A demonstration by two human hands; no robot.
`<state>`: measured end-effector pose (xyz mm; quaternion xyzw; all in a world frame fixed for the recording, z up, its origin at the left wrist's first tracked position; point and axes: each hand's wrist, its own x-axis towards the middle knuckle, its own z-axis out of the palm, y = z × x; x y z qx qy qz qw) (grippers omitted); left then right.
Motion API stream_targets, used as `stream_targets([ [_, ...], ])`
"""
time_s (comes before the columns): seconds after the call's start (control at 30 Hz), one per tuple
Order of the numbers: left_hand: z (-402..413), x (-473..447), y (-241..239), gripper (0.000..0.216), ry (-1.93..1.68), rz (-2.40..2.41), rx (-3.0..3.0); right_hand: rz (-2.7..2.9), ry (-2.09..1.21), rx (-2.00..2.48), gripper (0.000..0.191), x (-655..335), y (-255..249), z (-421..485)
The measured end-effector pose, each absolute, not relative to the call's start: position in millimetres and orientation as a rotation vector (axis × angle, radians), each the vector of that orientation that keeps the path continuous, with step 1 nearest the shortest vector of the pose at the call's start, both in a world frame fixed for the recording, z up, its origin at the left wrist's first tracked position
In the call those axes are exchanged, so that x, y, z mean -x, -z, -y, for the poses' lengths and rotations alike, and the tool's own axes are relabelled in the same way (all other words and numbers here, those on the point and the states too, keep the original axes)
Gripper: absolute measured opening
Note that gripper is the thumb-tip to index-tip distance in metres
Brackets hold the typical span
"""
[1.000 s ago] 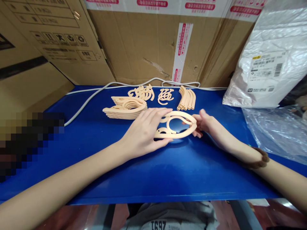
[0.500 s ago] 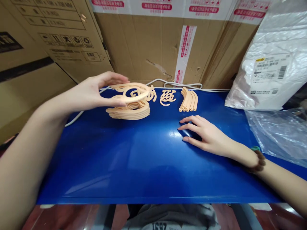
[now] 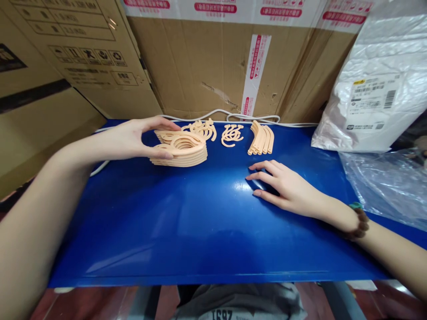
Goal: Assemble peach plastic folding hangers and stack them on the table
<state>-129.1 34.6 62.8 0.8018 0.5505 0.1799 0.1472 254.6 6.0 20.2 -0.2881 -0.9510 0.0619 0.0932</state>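
My left hand (image 3: 140, 135) is at a stack of beige plastic hanger pieces (image 3: 190, 159), its thumb on the near side and its fingers on the far side of the top piece. That top hanger piece (image 3: 196, 149) is oval-looped and lies level on the others. My right hand (image 3: 283, 186) rests on the blue table with its fingers spread and nothing in it. Just beyond it lie several curved beige hanger arms (image 3: 260, 138). Small beige hooks (image 3: 232, 134) lie in the middle, and more hooks (image 3: 202, 129) sit behind the stack.
A white cable (image 3: 220, 116) runs along the back of the blue table (image 3: 187, 231). Behind stands a large cardboard box (image 3: 200, 62), with another carton (image 3: 96, 89) at left. A white plastic parcel bag (image 3: 363, 98) and clear plastic film (image 3: 383, 186) lie at right.
My left hand has come down with the oval-looped hanger piece, which was held above the stack and now rests on it. My right hand has stayed in place.
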Motion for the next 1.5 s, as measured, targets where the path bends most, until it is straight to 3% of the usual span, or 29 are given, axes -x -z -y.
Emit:
stream_targets([
  [1.5, -31.7, 129.5, -60.9, 0.064, -0.499, -1.573, -2.331, 2.841, -0.155, 0.845, 0.035, -254.6, -21.7, -5.3],
])
